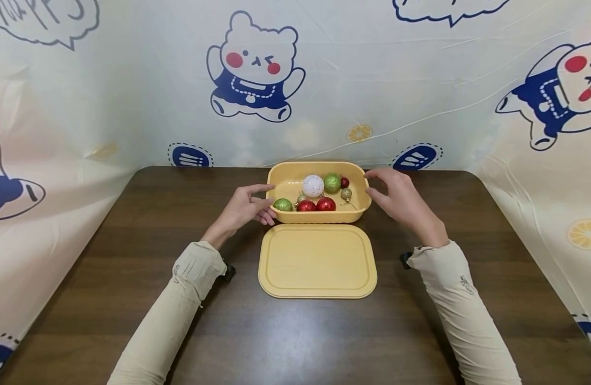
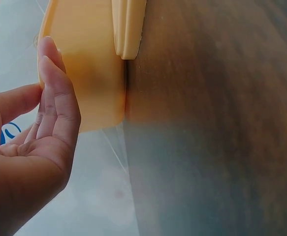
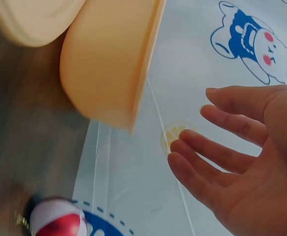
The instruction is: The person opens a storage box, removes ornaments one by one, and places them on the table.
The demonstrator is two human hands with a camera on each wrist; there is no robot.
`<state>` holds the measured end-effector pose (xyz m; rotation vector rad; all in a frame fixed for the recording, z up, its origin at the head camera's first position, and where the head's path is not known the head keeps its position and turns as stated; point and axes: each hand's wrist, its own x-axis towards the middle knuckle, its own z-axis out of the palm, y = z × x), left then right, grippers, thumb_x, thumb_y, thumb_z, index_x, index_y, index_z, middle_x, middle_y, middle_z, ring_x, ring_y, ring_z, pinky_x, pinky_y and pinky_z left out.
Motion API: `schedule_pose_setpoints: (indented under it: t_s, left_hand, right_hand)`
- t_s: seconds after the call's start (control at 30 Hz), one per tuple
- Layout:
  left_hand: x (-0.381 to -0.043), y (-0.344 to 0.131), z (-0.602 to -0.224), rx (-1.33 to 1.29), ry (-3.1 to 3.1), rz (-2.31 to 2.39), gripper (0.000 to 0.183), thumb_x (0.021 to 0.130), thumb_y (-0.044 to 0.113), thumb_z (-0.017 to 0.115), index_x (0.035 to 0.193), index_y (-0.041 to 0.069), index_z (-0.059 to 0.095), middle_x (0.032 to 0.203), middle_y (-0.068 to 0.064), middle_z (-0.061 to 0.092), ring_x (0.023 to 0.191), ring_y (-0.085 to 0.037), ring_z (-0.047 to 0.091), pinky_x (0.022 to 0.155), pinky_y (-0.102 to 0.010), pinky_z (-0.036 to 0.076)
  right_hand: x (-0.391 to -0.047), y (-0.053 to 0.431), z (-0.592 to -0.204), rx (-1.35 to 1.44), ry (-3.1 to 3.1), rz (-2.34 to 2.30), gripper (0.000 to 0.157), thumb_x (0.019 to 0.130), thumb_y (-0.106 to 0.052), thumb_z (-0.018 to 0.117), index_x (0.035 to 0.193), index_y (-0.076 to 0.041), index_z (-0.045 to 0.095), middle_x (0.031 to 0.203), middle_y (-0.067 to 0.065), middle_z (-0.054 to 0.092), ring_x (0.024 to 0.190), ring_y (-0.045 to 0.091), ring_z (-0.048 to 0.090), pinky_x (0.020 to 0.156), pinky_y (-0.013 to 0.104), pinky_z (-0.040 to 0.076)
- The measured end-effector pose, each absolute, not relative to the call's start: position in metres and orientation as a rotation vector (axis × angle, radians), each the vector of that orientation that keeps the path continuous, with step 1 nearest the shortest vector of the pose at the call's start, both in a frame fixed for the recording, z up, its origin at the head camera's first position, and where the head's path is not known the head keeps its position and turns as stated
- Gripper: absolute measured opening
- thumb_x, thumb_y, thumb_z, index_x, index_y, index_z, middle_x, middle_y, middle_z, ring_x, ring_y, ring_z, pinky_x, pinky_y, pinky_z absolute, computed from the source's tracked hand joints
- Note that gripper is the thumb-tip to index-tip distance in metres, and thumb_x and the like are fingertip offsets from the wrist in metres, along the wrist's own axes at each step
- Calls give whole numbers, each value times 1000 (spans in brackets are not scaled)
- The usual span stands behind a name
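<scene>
A yellow plastic box point(image 1: 319, 216) stands at the back of the table with several Christmas baubles inside. Among them are a white speckled bauble point(image 1: 313, 185), a green glitter bauble point(image 1: 332, 183) and a red bauble point(image 1: 326, 204). My left hand point(image 1: 249, 206) holds the box's left end, thumb and fingers at the rim in the left wrist view. Beside the right end is my right hand point(image 1: 403, 200), its fingers spread and apart from the box in the right wrist view. Directly in front of the box lies its yellow lid point(image 1: 317, 262).
A white and red ball point(image 3: 59, 219) sits on the table near the right hand in the right wrist view. The dark wooden table point(image 1: 295, 342) ends just behind the box at a printed cloth backdrop point(image 1: 324, 133). Both sleeved forearms flank the lid.
</scene>
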<state>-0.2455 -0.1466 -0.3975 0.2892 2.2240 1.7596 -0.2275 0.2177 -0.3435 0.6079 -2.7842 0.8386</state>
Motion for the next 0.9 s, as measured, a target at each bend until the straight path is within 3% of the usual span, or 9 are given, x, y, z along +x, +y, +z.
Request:
schedule_pose_setpoints:
  t_s: [0.2,0.53,0.9]
  left_hand:
    - [-246,-146,-398,299,2215,1769,49,101,9,58,148,2,44,86,-25,72,65,-26,72,61,-33,61]
    - [-244,-147,-400,293,2213,1774,49,101,8,58,148,2,44,94,-35,68,65,-26,72,61,-33,61]
    - [-245,-149,-399,305,2226,1773,49,101,8,57,148,2,44,85,-23,73,65,-27,72,62,-33,62]
  right_hand:
    - [-237,199,-344,624,-2833,859,35,95,-12,69,127,0,63,126,19,63,108,34,58,95,50,51]
    - [-248,169,-354,662,-2903,988,33,96,-8,66,127,2,60,121,21,62,112,36,58,97,51,52]
    - [-259,151,-378,806,-2848,994,25,98,-15,66,115,3,67,105,14,69,96,26,67,87,42,57]
